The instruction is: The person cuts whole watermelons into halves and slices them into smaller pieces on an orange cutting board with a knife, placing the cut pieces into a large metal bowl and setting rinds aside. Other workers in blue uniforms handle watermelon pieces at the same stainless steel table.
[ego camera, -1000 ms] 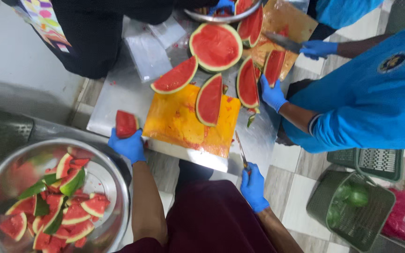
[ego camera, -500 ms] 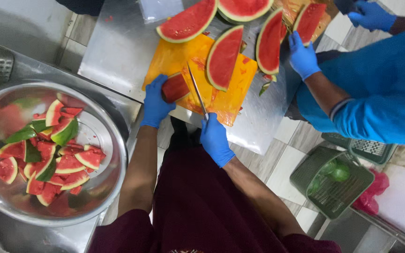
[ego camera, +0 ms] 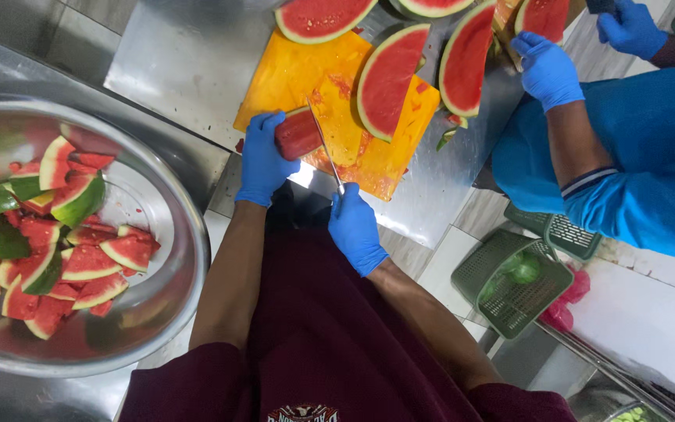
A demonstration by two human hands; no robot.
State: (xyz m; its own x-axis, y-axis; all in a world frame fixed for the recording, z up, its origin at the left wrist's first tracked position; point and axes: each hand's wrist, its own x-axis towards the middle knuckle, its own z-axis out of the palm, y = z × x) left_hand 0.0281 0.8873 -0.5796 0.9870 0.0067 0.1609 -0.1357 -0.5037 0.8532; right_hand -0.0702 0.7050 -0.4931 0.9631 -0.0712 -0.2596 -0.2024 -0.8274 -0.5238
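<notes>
My left hand (ego camera: 262, 160), in a blue glove, holds a red watermelon piece (ego camera: 298, 133) down on the yellow cutting board (ego camera: 291, 74). My right hand (ego camera: 355, 227), also gloved in blue, grips a knife (ego camera: 324, 144) whose thin blade rests against the right side of that piece. Further back on the board lie big watermelon wedges (ego camera: 388, 78) with green rind.
A large steel bowl (ego camera: 173, 258) of cut watermelon pieces sits at my left. A co-worker in a blue top handles a wedge (ego camera: 466, 59) with a gloved hand (ego camera: 547, 69) at the right. A green basket (ego camera: 509, 281) stands on the tiled floor. The steel table (ego camera: 189, 62) bears the board.
My view has shifted down and closer. The left hand has set the watermelon piece on the board, and the right hand has brought the knife blade against it.
</notes>
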